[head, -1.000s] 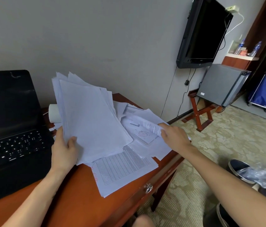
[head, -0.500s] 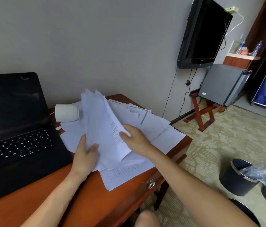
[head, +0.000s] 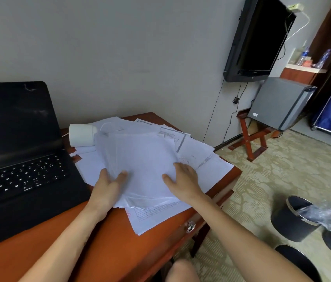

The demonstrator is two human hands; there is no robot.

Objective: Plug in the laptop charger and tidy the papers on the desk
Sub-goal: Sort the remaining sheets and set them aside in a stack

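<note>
On the desk [head: 99,241], left hand [head: 107,186] holds papers [head: 146,157], right hand [head: 183,178] resting atop.

Top sheets of the papers [head: 144,159] are motion-blurred, and the print and ruled tables on them are too small to read. The left hand [head: 107,184] shows a thumb on top; how its remaining fingers lie beneath the sheaf cannot be seen. The papers cover the far end of the desk [head: 99,241] and one end of the white roll [head: 81,135]. The laptop [head: 14,149] is cut by the left edge and the television [head: 258,37] by the top edge. Of the bins [head: 290,218], one runs off the right edge. A dark round shape [head: 297,261] near the bottom edge cannot be identified. Labels on the bottles [head: 305,54] are illegible. Both forearms leave at the bottom edge.
</note>
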